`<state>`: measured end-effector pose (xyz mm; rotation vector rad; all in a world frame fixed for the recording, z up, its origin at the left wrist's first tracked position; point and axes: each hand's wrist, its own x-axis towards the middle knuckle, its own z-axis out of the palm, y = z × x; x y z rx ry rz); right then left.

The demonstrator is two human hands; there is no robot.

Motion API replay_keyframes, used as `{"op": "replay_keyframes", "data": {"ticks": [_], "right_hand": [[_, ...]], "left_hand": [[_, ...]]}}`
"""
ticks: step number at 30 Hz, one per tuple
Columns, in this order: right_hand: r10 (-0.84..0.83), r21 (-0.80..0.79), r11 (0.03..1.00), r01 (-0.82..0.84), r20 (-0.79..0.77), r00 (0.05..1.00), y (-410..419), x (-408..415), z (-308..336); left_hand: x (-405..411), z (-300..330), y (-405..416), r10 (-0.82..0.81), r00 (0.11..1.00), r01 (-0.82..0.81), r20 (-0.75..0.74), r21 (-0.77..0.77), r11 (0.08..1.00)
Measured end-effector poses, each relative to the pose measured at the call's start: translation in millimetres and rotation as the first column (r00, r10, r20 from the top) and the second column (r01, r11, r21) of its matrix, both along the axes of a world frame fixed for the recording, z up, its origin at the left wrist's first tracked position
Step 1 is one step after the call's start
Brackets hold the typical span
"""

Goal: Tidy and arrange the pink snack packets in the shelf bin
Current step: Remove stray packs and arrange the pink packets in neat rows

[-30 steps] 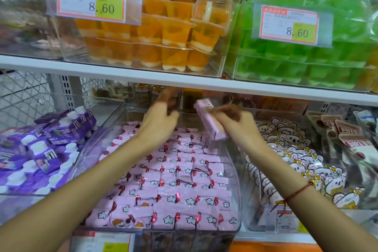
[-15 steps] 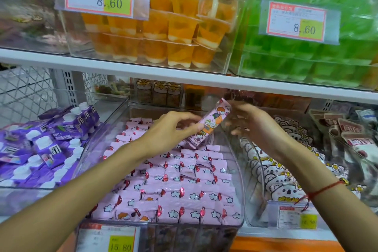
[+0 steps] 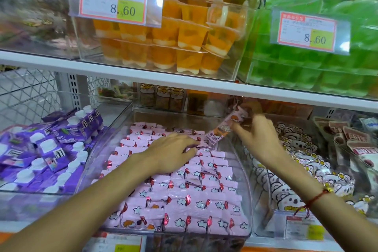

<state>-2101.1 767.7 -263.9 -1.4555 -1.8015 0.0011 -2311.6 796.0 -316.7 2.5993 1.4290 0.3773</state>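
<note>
The right hand [image 3: 258,141] pinches one pink packet [image 3: 225,129] by its top end, and the packet hangs tilted with its low end just above the back rows. That packet is a bit blurry. Just left of it and lower, the left hand [image 3: 173,153] lies flat on the pink snack packets [image 3: 184,196], with its fingers straight and pressing on the back rows. The packets fill a clear bin [image 3: 243,170] in neat rows under both hands. Left of the left hand sits a bin of purple pouches [image 3: 47,149] with white caps. Right of the right hand sits a bin of white bear packets [image 3: 302,159]. On the shelf above the hands are orange jelly cups [image 3: 173,37] and green jelly cups [image 3: 306,67], each with a price tag.
</note>
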Motion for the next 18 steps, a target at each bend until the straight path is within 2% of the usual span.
{"op": "replay_keyframes", "data": {"ticks": [4,7,10,15,18], "right_hand": [[0.121,-0.095,0.991,-0.091,0.389,0.913,9,-12,19],[0.190,-0.224,0.970,-0.091,0.474,0.860,21,-24,24],[0.190,-0.371,0.927,0.057,0.593,0.782,34,-27,20],[0.357,-0.580,0.808,0.106,0.624,0.695,38,-29,10],[0.352,-0.580,0.812,0.067,0.578,0.736,28,-24,15]], "left_hand": [[1,2,3,-0.002,1.000,0.002,-0.003,-0.020,1.000],[0,2,3,0.001,1.000,0.000,0.019,-0.041,0.999],[0,3,1,0.003,1.000,-0.002,0.031,-0.039,0.999],[5,9,-2,-0.001,0.997,0.004,0.079,-0.046,0.999],[10,11,-3,-0.036,0.991,0.041,0.125,-0.036,0.999]]}}
